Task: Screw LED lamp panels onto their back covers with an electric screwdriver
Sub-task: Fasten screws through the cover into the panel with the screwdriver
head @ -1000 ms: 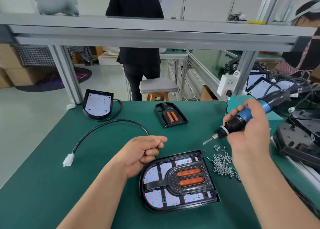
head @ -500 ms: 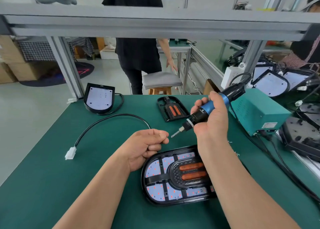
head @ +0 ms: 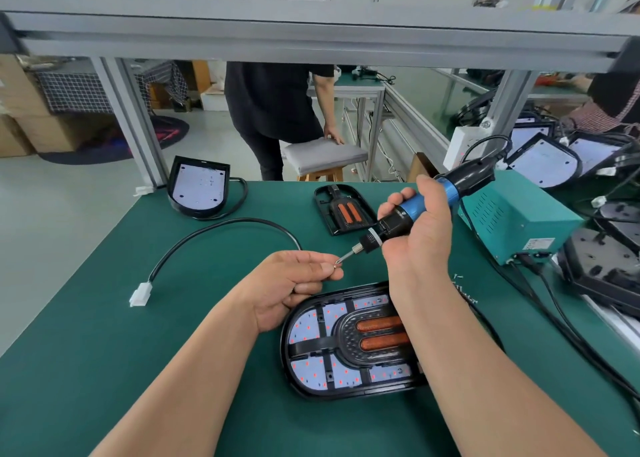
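A black lamp assembly lies on the green mat in front of me, white LED panel segments showing around two orange heating bars. My right hand grips the blue and black electric screwdriver above it, bit pointing left and down. Just left of the bit, my left hand pinches a small screw between thumb and forefinger. The bit tip touches the screw. My right forearm hides the lamp's right end and most of the loose screws.
A black cable with a white plug curves across the mat's left. Another lamp and a small black cover lie at the back. A teal power box and stacked lamps stand right. A person stands beyond the bench.
My right hand carried the screwdriver from the screw pile on the right leftward to my left hand. The bit tip now meets the screw pinched in my left fingers.
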Tool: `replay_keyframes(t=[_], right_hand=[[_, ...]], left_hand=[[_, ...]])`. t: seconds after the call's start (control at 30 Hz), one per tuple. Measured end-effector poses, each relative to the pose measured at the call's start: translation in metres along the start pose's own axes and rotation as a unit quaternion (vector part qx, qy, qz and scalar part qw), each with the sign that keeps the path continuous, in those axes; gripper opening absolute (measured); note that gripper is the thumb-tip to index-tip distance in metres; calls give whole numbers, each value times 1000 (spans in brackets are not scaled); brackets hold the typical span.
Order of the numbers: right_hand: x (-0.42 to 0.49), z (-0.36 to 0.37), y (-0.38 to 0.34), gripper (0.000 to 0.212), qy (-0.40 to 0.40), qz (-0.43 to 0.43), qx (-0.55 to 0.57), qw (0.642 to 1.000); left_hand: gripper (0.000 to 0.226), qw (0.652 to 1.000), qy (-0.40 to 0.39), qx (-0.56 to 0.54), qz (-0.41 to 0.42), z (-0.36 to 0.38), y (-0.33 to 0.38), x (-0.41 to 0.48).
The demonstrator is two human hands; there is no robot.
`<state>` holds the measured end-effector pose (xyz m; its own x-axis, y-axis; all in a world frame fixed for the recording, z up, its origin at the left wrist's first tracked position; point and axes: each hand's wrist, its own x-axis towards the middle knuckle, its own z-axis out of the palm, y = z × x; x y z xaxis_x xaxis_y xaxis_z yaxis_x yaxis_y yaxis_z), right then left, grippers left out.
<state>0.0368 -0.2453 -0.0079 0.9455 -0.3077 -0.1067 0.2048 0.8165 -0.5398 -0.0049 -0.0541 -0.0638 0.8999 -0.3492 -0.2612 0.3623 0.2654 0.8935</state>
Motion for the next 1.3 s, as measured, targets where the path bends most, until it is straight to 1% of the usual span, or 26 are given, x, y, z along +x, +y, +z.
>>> replay_keyframes(t=[0.17, 0.4, 0.53, 0.67, 0.9, 1.2, 1.3], right_hand=[[-1, -1, 1, 26, 2, 7, -14, 1000], [-6, -1, 0, 18, -19, -16, -34, 999], [-10, -1, -1, 16, -45, -33, -71, 996], [-14, 0, -4, 16, -43, -48, -110, 992], [-15, -6, -13, 18, -65, -25, -113, 991], [-11, -10, -8, 14, 4, 11, -83, 997], [-10, -11, -9, 15, 16, 22, -69, 997]], left_hand=[[16, 1000, -1, -5, -2, 0, 0, 0], [14, 1000, 13, -7, 0, 1, 0, 1], [15, 1000, 24, -2, 11, 0, -2, 3], [16, 999, 38, 19, 20, -1, -5, 5], [15, 999, 25, 30, 28, 0, -5, 3], [15, 999, 5, 28, 26, -2, -6, 1], [22, 999, -5, 24, 25, -2, -5, 1]])
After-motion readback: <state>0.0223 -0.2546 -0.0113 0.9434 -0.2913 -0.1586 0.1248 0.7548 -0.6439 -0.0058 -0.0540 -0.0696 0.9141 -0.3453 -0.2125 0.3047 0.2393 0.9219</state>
